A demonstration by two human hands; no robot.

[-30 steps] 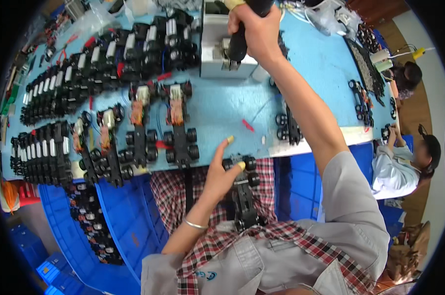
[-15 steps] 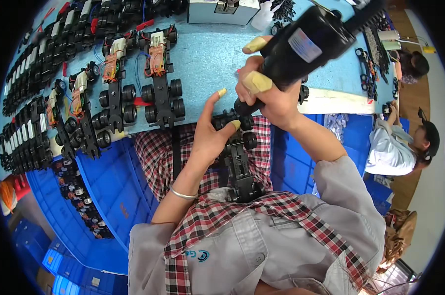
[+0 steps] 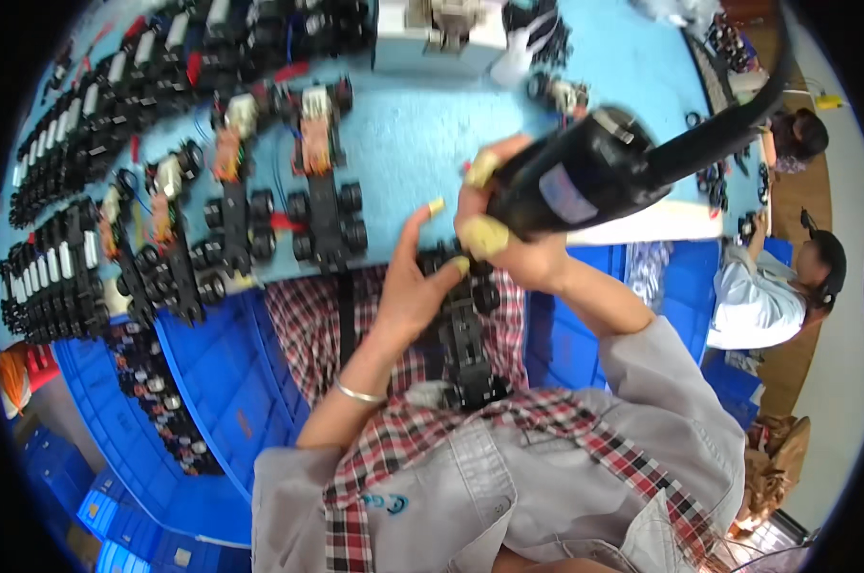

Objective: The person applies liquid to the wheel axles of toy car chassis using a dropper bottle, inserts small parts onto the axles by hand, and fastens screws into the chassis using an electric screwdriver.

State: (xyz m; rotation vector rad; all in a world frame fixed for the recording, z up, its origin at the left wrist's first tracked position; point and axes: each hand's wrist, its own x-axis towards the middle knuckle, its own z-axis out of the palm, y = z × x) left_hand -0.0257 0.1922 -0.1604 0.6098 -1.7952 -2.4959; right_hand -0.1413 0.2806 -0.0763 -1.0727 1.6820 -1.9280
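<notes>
A black toy truck chassis (image 3: 465, 346) with black wheels stands against my lap at the table's front edge. My left hand (image 3: 408, 304) grips its far end, thumb on top and the index finger stretched out. My right hand (image 3: 520, 250) is wrapped round a thick black power screwdriver (image 3: 599, 172) with a pale label and a heavy cable. The screwdriver leans over the chassis's far end; its tip is hidden behind my right hand. Yellow tape covers several fingertips.
Several wheeled chassis (image 3: 322, 215) with circuit boards and wires line the left of the blue table (image 3: 417, 124). A white box (image 3: 432, 48) and a small white bottle (image 3: 514, 59) stand at the back. Blue bins (image 3: 226, 382) sit below the edge. A co-worker (image 3: 761, 286) is at right.
The screwdriver has tilted further over and its body sits lower and more to the left. The whole view has shifted slightly. My left hand keeps its grip on the chassis.
</notes>
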